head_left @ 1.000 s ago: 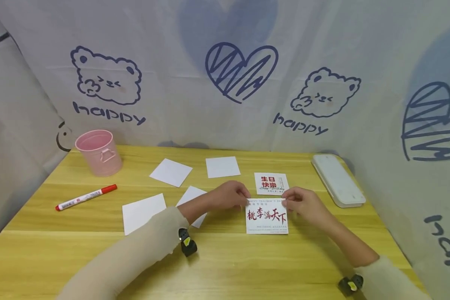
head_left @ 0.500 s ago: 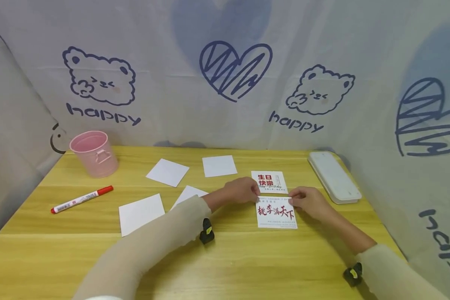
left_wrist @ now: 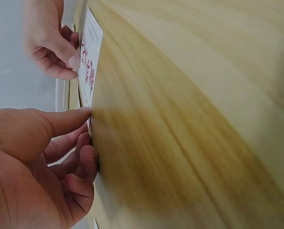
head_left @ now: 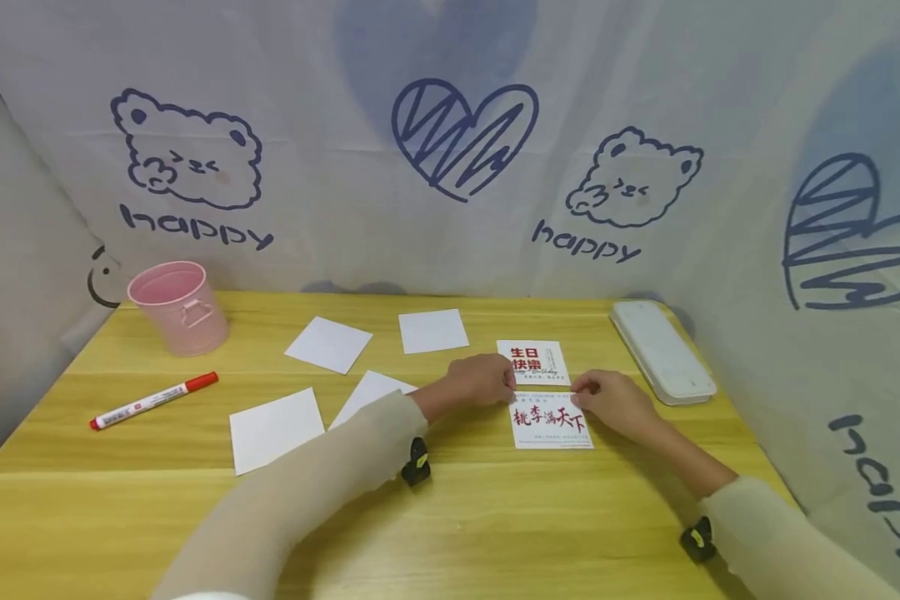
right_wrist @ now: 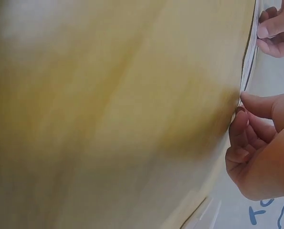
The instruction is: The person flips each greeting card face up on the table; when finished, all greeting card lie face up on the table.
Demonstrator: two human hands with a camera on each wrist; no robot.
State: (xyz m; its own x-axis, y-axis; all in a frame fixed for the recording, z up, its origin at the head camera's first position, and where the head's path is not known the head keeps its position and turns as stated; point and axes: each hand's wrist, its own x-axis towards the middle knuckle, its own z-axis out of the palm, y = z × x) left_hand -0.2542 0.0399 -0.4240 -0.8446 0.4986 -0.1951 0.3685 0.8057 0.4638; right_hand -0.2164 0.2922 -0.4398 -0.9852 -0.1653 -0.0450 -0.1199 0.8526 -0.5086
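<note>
A white card with red Chinese characters (head_left: 552,427) lies close over the table, right of centre in the head view. My left hand (head_left: 482,380) pinches its far left corner between thumb and fingers. At the far right corner, my right hand (head_left: 617,405) pinches it the same way. Just behind this card lies a birthday card with red print (head_left: 551,360), their edges nearly meeting. The left wrist view shows the printed face of the held card (left_wrist: 91,59) at a slant. From the right wrist, the held card (right_wrist: 249,55) appears as a thin strip.
Several blank white cards, one of them a card (head_left: 277,429) at front left, lie left of my hands. Behind the red marker (head_left: 153,402) stands a pink bucket (head_left: 183,308). A white case (head_left: 662,352) sits at the right, and a printed curtain (head_left: 330,183) hangs behind the table (head_left: 450,533).
Both hands have moved the held card rightward, to below the birthday card, and lowered it flatter toward the table. The head view has shifted a little.
</note>
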